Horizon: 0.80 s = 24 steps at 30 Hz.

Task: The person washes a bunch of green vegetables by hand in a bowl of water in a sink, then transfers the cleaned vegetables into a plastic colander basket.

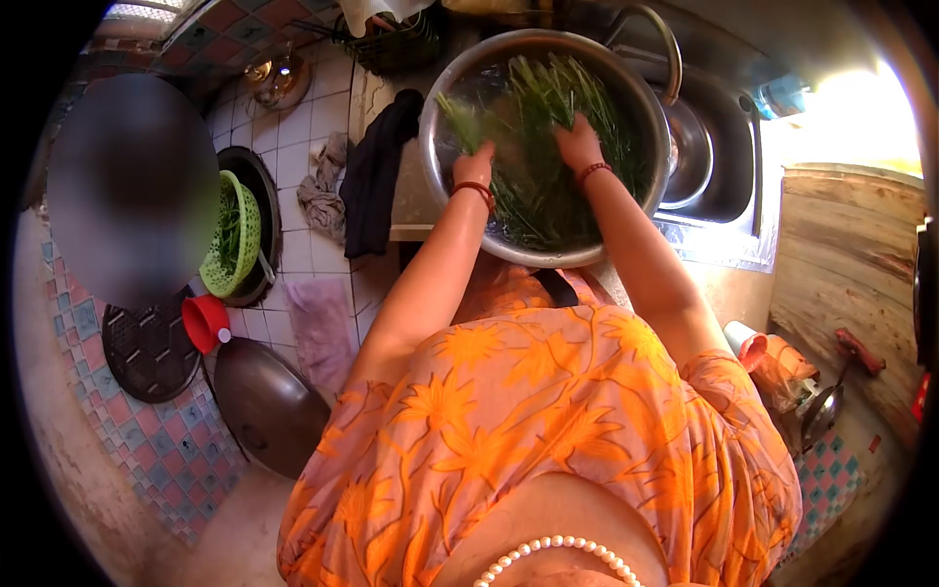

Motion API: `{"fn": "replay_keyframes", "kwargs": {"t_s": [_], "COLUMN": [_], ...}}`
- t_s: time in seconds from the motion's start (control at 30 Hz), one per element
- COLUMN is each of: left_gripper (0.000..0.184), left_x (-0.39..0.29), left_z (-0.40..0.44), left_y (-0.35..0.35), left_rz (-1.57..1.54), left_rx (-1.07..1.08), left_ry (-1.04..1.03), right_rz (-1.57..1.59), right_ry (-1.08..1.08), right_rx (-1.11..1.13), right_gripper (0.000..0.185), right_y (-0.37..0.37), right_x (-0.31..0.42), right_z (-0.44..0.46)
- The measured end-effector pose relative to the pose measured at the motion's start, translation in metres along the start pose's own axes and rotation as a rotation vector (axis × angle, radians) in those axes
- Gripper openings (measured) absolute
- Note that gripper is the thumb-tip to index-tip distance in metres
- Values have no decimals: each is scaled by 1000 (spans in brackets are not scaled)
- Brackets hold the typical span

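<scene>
A large metal basin [435, 191] holds water and long, thin green stalks [558, 83]. Both my hands are down inside the basin among the greens. At the left side of it, my left hand [474, 163] is closed on a small bunch of green stalks [460, 119], whose tips point away from me and look blurred. My right hand [580, 144] grips a thicker bunch near the middle right, its fingers partly hidden by the stalks. More stalks lie in the water between and below my hands.
Behind the basin's right side rises a curved faucet [675, 59] over the sink [740, 166], where a metal bowl [693, 157] sits. A dark cloth [381, 176] hangs at the counter's left. Further left are a green colander [251, 235] with greens and a red cup [203, 323].
</scene>
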<state>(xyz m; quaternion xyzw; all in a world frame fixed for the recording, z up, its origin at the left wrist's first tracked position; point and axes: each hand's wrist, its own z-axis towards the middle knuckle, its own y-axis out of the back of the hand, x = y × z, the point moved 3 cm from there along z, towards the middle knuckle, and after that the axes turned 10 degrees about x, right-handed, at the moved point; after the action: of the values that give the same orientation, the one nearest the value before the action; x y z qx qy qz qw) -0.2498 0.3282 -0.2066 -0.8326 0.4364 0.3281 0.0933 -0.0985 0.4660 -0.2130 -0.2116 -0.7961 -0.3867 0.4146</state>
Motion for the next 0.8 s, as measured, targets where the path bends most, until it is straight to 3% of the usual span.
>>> {"fn": "replay_keyframes", "kwargs": {"t_s": [0.1, 0.2, 0.3, 0.4, 0.43, 0.53, 0.6, 0.67, 0.73, 0.8], "left_gripper": [58, 53, 50, 46, 46, 47, 50, 51, 53, 53], "left_x": [7, 19, 26, -2, 0, 13, 14, 14, 6, -20], "left_z": [11, 29, 45, 3, 6, 22, 24, 13, -16, -71], "left_y": [-13, -28, -25, -20, -19, -22, -24, -16, -7, -3], "left_rz": [-193, -389, -69, 196, 110, -181, -429, -182, 129, 446], "left_rx": [203, 411, 298, 28, 50, 170, 309, 108, 4, -148], "left_ry": [-109, -215, -266, -151, -182, -301, -406, -407, -652, -937], "right_rz": [141, 13, -118, -178, -184, -26, -145, -223, -236, -270], "right_ry": [-82, 311, 176, 45, -15, 101, 238, 333, 469, 352], "right_rx": [-33, 187, 177, 35, 21, 39, 38, 95, 229, 424], "right_gripper": [54, 53, 49, 46, 46, 48, 58, 59, 55, 43], "right_y": [-10, -24, -20, -32, -36, -41, -64, -63, -48, -13], "right_x": [-8, 1, 0, -10, -3, 33, 19, 31, 46, 77], "right_z": [1, -17, -25, -16, -18, -39, -32, -52, -65, -82]}}
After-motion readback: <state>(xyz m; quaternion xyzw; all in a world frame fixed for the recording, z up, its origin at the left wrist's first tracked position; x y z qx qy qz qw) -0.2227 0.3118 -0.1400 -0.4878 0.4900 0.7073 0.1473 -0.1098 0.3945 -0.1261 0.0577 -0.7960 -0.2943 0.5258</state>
